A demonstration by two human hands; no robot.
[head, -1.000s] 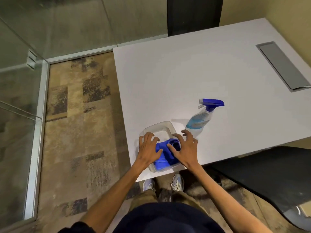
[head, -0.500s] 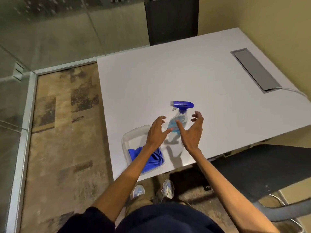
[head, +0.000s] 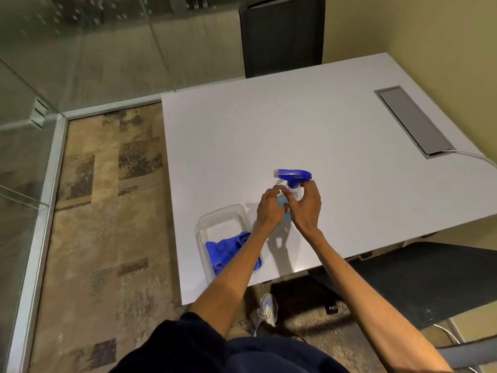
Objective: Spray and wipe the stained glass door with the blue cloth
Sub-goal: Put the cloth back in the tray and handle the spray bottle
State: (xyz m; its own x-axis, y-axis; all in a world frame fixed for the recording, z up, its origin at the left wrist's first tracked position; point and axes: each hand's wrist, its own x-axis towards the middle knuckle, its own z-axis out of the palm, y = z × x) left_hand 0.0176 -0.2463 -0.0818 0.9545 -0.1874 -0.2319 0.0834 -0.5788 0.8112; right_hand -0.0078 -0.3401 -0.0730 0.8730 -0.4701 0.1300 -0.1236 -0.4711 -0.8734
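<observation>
A clear spray bottle (head: 293, 181) with a blue trigger head and blue liquid stands upright on the white table (head: 309, 125). My left hand (head: 270, 208) and my right hand (head: 306, 208) both wrap around the bottle's body, hiding most of it. The blue cloth (head: 228, 249) lies crumpled in a clear plastic tray (head: 220, 214) near the table's front left corner, partly under my left forearm. The glass door (head: 24, 146) stands on the left, with spots showing on the glass panels (head: 80, 28) at the back.
A grey cable hatch (head: 411, 121) sits in the table at the right, a white cable running from it. A dark chair back (head: 282, 33) stands behind the table. A black chair mat (head: 430, 278) lies at lower right. Patterned carpet (head: 107, 211) covers the floor between table and glass.
Both hands left the cloth in the tray, moved right to the spray bottle, and have now closed around it. The cloth stays in the tray.
</observation>
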